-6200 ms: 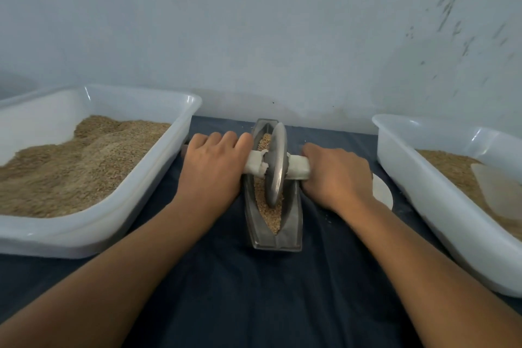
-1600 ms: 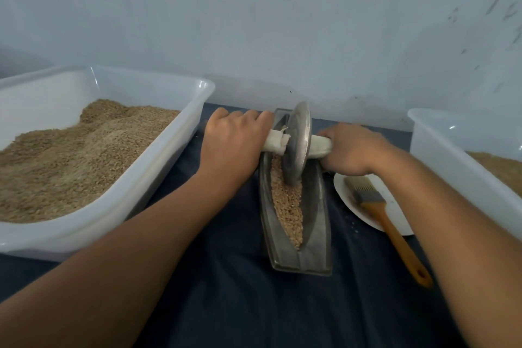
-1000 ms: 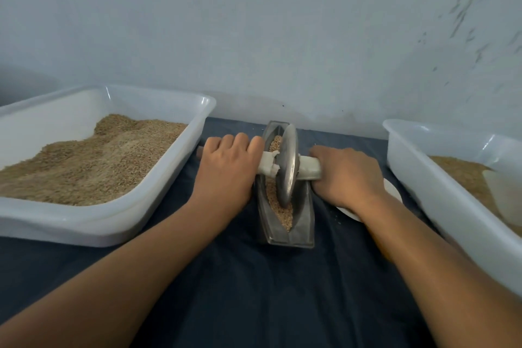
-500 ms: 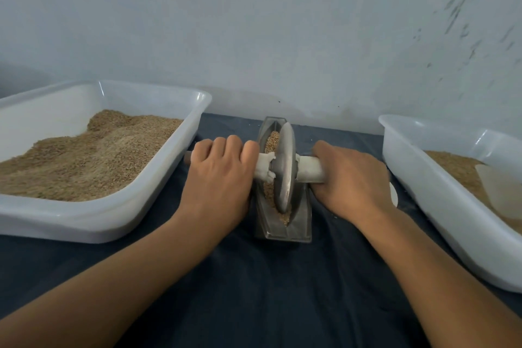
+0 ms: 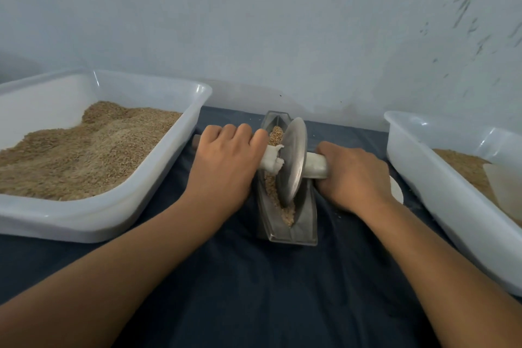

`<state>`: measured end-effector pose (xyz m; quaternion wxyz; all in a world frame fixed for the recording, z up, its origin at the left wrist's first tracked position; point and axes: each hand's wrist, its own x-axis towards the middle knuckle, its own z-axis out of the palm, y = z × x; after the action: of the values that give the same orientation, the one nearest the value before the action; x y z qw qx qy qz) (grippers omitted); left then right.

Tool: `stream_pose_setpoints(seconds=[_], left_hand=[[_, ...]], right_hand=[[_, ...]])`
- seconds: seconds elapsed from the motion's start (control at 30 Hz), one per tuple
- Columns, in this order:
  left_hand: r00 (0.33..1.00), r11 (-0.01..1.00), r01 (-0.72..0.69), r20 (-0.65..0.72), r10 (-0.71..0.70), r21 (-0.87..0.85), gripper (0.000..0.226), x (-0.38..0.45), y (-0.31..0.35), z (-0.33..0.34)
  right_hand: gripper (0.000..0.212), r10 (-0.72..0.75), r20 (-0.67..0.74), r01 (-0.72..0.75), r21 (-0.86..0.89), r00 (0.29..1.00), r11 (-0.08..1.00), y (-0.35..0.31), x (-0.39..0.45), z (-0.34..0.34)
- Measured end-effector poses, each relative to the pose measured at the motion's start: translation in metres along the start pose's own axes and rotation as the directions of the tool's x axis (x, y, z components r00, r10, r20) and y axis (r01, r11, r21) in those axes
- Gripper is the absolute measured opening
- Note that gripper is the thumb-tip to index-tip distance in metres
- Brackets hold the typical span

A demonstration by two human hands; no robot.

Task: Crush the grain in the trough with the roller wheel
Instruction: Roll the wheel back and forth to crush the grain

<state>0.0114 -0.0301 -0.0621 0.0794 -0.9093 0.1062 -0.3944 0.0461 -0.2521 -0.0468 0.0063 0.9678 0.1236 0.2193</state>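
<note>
— Wheel (image 5: 292, 161) between the two grips?
— Dull grey metal, smooth, faint sheen. Trough (image 5: 306, 213) beneath was the same metal, matt and scuffed.
— Axle handle (image 5: 315, 168)?
— Wrapped in off-white cloth or tape, frayed at the left hand's (image 5: 226, 167) side; bare wood showed beyond that hand.
— Surroundings?
— Left tub (image 5: 158, 178) and right tub (image 5: 418, 175) were glossy translucent white plastic. Grain (image 5: 286, 210) was coarse, tan. Table cover (image 5: 254, 291) was dark matt cloth.
</note>
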Motion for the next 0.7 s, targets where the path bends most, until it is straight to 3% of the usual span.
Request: stream_pose_setpoints(seconds=[0.17,0.33,0.7], left_hand=[[1.000,1.000,0.023,0.000,-0.023,0.011,0.023,0.014,-0.006,0.017],[1.000,1.000,0.014,0.003,-0.014,0.019,0.027,0.025,-0.009,0.030],[0.998,0.997,0.002,0.065,-0.007,0.079,0.028,0.055,-0.018,0.050]], right_hand=[[0.014,-0.013,0.054,0.013,-0.002,0.998,1.000,0.004,0.022,0.007],[0.014,-0.054,0.195,0.047,0.039,0.979,0.998,0.009,0.043,0.006],[0.016,-0.142,0.539,0.005,0.247,0.831,0.969,0.014,0.094,0.004]])
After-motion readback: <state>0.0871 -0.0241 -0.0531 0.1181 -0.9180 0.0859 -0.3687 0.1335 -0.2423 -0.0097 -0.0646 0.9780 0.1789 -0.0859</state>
